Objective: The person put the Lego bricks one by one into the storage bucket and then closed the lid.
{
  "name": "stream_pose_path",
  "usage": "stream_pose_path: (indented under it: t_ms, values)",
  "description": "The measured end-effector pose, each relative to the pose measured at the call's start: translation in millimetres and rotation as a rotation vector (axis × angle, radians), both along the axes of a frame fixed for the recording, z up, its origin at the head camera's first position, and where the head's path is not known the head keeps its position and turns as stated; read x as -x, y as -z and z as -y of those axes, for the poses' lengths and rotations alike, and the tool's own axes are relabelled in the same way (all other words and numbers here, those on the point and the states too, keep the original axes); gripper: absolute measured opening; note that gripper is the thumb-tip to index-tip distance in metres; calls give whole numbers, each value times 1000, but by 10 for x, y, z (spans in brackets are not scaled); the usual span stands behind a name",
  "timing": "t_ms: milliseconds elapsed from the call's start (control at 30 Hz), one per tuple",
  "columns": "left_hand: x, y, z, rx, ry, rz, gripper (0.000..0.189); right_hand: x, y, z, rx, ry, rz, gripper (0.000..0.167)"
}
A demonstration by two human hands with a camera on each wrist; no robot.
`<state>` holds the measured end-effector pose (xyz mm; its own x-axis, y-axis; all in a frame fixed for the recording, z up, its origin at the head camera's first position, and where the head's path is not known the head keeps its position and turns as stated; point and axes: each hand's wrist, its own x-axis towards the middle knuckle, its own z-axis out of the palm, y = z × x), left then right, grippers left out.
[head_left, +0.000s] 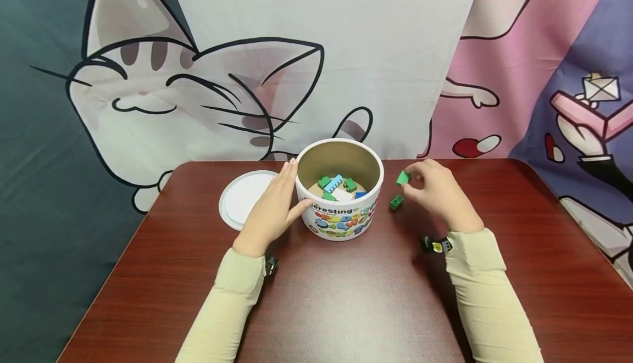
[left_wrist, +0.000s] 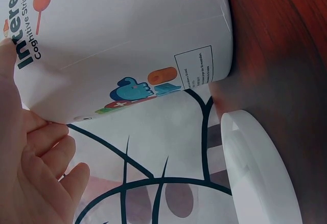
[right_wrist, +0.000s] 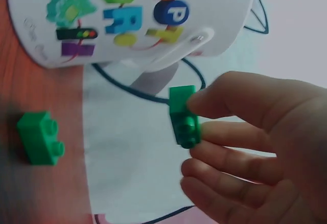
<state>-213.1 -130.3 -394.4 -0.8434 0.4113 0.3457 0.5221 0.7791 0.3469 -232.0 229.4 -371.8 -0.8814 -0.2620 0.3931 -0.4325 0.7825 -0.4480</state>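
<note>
A white printed tub (head_left: 338, 214) stands open at the back middle of the table, with green, blue and white building bricks (head_left: 333, 183) inside. My left hand (head_left: 271, 204) rests against its left side, fingers straight up to the rim and thumb across the front; the left wrist view shows that hand (left_wrist: 38, 147) at the tub's printed wall (left_wrist: 127, 35). Right of the tub, my right hand (head_left: 435, 190) pinches a small green building brick (right_wrist: 183, 112) between thumb and fingers, above the table. Below it a second green brick (head_left: 396, 202) lies on the table.
A round white lid (head_left: 239, 198) lies left of the tub, partly behind my left hand. The table (head_left: 336, 297) is dark reddish wood. Behind its far edge hangs a cloth backdrop (head_left: 386, 50) with cartoon drawings.
</note>
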Motion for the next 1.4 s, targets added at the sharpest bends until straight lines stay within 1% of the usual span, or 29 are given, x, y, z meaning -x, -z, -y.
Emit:
stream_pose_path:
  t_ms: [100,200,300,567,833,967,1100,1233,1400]
  values:
    - [-3,2,4,-1,-2,0,87,-30,-38,63,37,15,-71,14]
    - [4,9,6,3,0,-5,87,-66,-75,126,83,28,-144,18]
    - [12,19,6,5,2,-12,87,-98,-108,189,127,31,-199,21]
    - [-5,11,10,11,-7,-13,88,-174,-172,341,187,34,-234,25]
    - [-10,7,-2,3,-3,-10,87,-242,-192,528,222,-36,-286,29]
    - [-2,25,6,2,-7,-15,87,-237,-205,642,233,-74,-283,31]
    - [-7,20,6,-1,-7,-6,87,-208,-237,748,214,-101,-254,33]
    - [-9,15,5,-1,-6,-6,87,-160,-271,843,210,-135,-191,32]
    - [-13,16,6,1,-2,-12,86,-66,-307,946,197,-163,-78,29]
